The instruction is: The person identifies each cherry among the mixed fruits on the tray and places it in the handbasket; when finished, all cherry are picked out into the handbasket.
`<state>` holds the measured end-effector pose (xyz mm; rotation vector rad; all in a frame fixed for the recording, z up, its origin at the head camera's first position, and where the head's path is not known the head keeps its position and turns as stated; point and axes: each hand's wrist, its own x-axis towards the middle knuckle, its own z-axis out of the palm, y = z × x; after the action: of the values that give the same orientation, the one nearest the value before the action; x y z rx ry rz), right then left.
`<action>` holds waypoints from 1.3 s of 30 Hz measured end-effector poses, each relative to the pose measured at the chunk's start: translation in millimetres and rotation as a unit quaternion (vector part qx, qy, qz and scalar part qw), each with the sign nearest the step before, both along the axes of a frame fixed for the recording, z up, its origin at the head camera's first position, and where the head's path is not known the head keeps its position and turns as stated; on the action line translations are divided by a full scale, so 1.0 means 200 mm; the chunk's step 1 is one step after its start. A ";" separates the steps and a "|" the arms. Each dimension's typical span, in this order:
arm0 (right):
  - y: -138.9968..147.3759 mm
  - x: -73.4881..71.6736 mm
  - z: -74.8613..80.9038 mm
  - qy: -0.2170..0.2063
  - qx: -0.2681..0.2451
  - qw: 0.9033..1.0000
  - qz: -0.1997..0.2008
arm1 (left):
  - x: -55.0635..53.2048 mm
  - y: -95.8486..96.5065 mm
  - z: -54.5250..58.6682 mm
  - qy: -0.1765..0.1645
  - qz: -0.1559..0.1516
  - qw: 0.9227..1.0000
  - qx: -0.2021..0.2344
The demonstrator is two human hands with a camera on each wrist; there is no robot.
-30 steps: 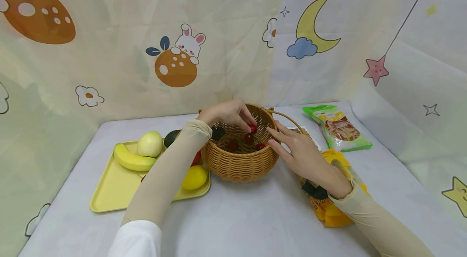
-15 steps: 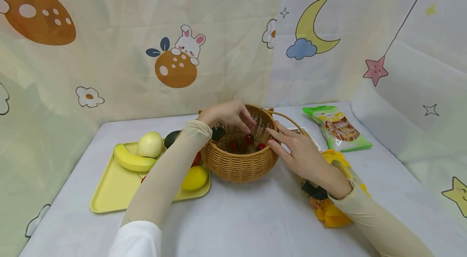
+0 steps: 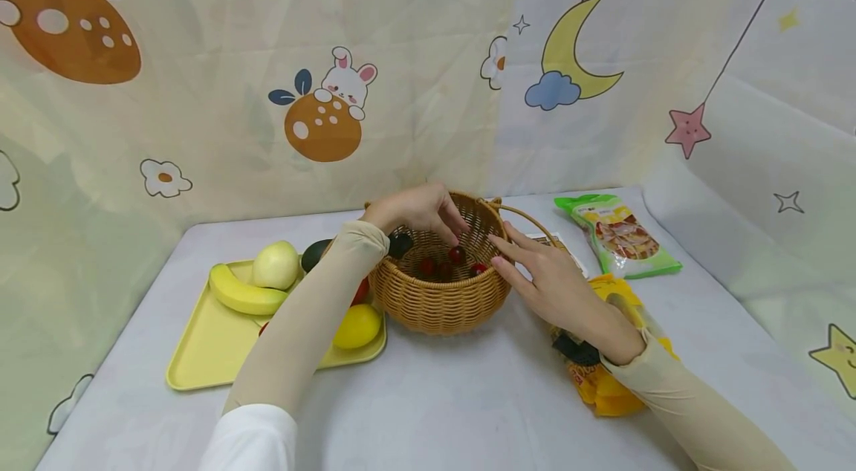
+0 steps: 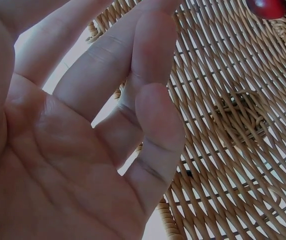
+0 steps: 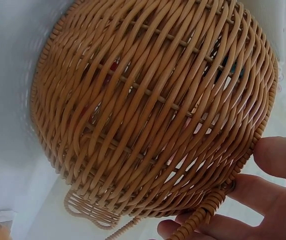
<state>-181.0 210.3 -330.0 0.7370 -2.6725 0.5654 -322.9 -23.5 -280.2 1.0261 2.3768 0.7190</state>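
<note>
In the head view a round wicker basket (image 3: 441, 307) stands near the back middle, with several dark red cherries (image 3: 457, 254) inside. My left hand (image 3: 424, 208) reaches over its left rim, fingers loosely bent and nothing between them. The left wrist view shows the bare palm (image 4: 58, 155) beside the weave, with part of a red cherry (image 4: 268, 7) at the top. My right hand (image 3: 558, 281) rests its fairly straight fingers on the basket's right rim. Up close, the right thumb (image 5: 275, 155) touches the rim, and other fingers lie near the handle's base.
Left of the basket, a yellow tray (image 3: 207, 352) holds a banana (image 3: 244, 293), a pale green round fruit (image 3: 276, 264) and a lemon (image 3: 357, 326), partly behind the left forearm. A green snack bag (image 3: 622, 237) lies back right. A yellow bag (image 3: 608, 389) lies under the right wrist.
A second ago my left fingers pinched a red cherry above the basket. They let it go, and it now lies inside with the others. The right hand has stayed at the rim.
</note>
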 end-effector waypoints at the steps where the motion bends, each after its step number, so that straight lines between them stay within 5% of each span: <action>1: 0.00 0.00 0.00 0.000 0.000 1.000 -0.001 | 0.00 0.00 0.00 0.000 0.000 1.000 0.000; 14: 0.00 0.00 0.00 -0.002 -0.003 1.000 0.003 | 0.02 -0.01 0.03 0.010 -0.003 1.000 0.007; 23: 0.00 0.00 0.01 -0.003 -0.003 1.000 0.000 | 0.07 -0.07 0.15 0.043 -0.001 0.996 0.074; 27: 0.00 0.00 0.00 -0.006 -0.004 1.000 0.002 | 0.13 -0.16 0.20 0.041 0.022 0.992 0.116; 33: -0.01 0.01 -0.01 -0.006 0.000 1.000 0.006 | 0.26 -0.38 0.24 0.095 0.045 0.985 0.133; 39: 0.00 0.01 0.00 0.002 0.000 1.000 -0.001 | 0.39 -0.65 0.23 0.144 0.099 0.977 0.124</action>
<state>-179.7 210.0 -330.2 0.7341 -2.6698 0.5637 -244.6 -152.9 -234.5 1.0620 2.7187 1.0220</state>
